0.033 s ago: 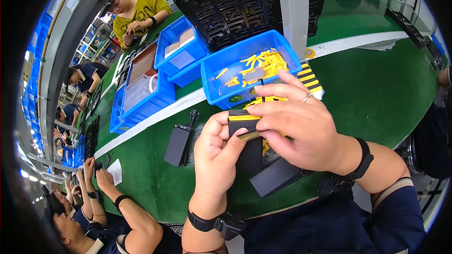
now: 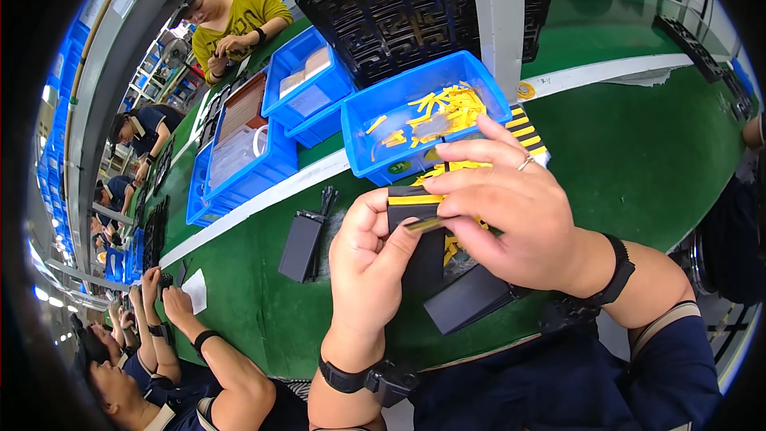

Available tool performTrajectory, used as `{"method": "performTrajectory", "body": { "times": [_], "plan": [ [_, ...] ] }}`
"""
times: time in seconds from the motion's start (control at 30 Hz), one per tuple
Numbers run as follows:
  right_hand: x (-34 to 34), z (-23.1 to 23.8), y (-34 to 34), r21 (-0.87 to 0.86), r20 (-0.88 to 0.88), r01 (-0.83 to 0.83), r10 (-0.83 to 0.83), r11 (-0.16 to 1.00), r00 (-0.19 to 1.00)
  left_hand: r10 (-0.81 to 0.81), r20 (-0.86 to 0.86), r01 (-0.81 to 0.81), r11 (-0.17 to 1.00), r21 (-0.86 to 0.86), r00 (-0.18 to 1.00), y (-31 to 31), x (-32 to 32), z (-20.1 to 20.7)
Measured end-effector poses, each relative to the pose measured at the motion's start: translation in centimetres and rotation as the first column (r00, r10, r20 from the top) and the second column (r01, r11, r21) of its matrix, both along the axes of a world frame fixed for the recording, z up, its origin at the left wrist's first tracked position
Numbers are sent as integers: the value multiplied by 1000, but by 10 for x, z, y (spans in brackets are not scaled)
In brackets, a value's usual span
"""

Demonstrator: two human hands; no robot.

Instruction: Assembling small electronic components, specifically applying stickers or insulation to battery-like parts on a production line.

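Note:
My left hand (image 2: 369,259) is wrapped round a flat black rectangular pack (image 2: 423,259), held up in front of me. A yellow strip (image 2: 411,200) lies across its upper part. Below that, a thin dark strip with a yellowish edge (image 2: 424,224) sticks out between my left thumb and the fingertips of my right hand (image 2: 511,211). The right thumb and forefinger pinch at its end, with the other fingers stretched out above. Loose yellow strips (image 2: 456,249) lie behind and beneath my hands. Two similar black packs rest on the green table, one to the left (image 2: 301,246), one nearer me (image 2: 467,301).
Beyond my hands stands a blue bin (image 2: 371,161) of yellow strips. Further blue bins (image 2: 281,161) stand to its left, and a black moulded tray (image 2: 391,12) leans behind, by a white post (image 2: 496,16). Co-workers sit at the left, one reaching near a white paper (image 2: 195,291).
My right hand has shifted very slightly, its fingertips moving a touch along with the thin strip. The left hand stays on the black pack.

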State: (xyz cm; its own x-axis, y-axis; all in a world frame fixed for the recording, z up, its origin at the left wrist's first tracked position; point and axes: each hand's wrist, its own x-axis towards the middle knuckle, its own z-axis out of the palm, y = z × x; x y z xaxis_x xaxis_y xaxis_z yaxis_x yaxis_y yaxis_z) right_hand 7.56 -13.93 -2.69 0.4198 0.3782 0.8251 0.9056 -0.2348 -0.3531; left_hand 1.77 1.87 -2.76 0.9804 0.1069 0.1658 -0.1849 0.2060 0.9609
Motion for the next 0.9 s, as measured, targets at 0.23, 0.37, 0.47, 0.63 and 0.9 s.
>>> {"method": "performTrajectory", "body": {
  "times": [0.23, 0.37, 0.47, 0.63, 0.9],
  "plan": [
    [1, 8, -1, 29, -127, -166, 169, 986, 977, 14, 144, -84, 865, 495, 990, -1, -9, 5],
    [-1, 7, -1, 24, -28, -114, 115, 993, 993, -24, 88, -10, 928, 372, 996, 1, -6, 2],
    [0, 9, -3, 98, 8, 16, -17, 995, 1000, -53, 11, 52, 996, 79, 999, 5, -4, 2],
    [7, 4, -4, 97, -176, -25, 42, 995, 983, -56, 13, 57, 998, -11, 998, 5, -5, 2],
    [6, 2, -3, 49, -283, -24, 37, 999, 958, 47, -21, -44, 989, 142, 999, -1, -6, 4]
  ]
}}
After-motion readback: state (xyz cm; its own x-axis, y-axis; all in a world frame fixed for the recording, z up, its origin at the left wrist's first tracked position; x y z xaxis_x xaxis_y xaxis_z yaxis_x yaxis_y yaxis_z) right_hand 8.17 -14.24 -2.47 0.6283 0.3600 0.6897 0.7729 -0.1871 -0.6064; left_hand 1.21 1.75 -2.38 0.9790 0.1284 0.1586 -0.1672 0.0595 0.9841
